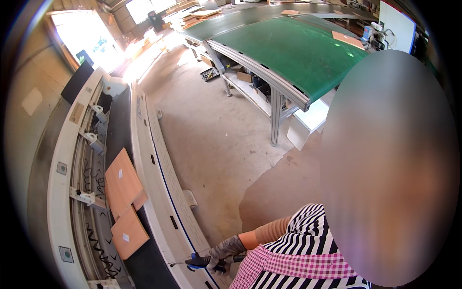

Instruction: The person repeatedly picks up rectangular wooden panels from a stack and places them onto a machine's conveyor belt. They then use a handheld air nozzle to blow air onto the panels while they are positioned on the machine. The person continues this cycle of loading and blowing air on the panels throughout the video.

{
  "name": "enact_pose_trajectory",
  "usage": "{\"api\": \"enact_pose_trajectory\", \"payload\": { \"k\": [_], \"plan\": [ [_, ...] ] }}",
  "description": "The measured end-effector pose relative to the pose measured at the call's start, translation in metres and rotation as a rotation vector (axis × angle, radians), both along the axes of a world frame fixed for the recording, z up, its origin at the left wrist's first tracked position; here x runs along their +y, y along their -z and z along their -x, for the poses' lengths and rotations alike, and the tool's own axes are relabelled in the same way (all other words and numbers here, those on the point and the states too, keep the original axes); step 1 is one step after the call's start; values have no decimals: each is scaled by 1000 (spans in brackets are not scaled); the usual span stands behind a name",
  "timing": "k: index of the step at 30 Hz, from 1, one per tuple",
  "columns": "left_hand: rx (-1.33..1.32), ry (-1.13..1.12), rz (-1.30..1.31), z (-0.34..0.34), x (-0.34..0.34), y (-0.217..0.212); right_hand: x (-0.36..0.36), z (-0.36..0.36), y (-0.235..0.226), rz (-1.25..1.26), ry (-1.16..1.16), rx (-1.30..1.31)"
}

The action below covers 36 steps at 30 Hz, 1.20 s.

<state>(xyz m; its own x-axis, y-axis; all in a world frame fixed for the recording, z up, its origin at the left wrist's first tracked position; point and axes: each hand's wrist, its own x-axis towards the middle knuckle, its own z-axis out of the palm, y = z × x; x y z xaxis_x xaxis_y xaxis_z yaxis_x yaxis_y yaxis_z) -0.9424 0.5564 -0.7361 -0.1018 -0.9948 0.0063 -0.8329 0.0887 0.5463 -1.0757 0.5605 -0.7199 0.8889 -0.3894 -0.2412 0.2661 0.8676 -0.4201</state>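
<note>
Neither of my own hands is in this view. At the lower right, close by, stands another person in a black-and-white striped top and a pink checked apron (308, 264). This person's gloved hand (219, 257) is closed around a blue-and-black air blow gun (195, 262) with a thin metal nozzle pointing left. The nozzle is over the pale edge of a long machine (166, 241). On the machine's dark bed lie wood-coloured panels, a larger panel (122, 180) and a smaller panel (130, 233), each with a small white label.
Clamp-like heads (89, 197) and coiled black hoses (91, 241) line the machine's left side. Across the concrete floor (207, 130) stands a green conveyor table (288, 48) on metal legs. A panel (347, 39) rests on its far right. Bright windows (86, 41) are at the back left.
</note>
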Motion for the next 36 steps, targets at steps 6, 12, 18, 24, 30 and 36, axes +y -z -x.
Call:
{"api": "enact_pose_trajectory", "payload": {
  "k": [6, 12, 18, 24, 30, 36],
  "plan": [
    [-157, -358, 20, -82, 56, 26, -18, 8, 2, 727, -111, 206],
    [-282, -909, -14, -206, 196, 41, -27, 12, 8, 1338, -841, 381],
    [-252, -1257, -477, -295, 324, 66, -26, 12, -7, 1189, -342, 903],
    [-19, -1371, -667, -278, 337, 68, 4, -12, -29, 1449, -694, 492],
    [5, -1355, -727, -276, 330, 54, -20, -25, 16, 1313, -351, 710],
    [72, -1324, -703, -285, 331, 60, 4, -38, 5, 1160, -555, 577]
  ]
}}
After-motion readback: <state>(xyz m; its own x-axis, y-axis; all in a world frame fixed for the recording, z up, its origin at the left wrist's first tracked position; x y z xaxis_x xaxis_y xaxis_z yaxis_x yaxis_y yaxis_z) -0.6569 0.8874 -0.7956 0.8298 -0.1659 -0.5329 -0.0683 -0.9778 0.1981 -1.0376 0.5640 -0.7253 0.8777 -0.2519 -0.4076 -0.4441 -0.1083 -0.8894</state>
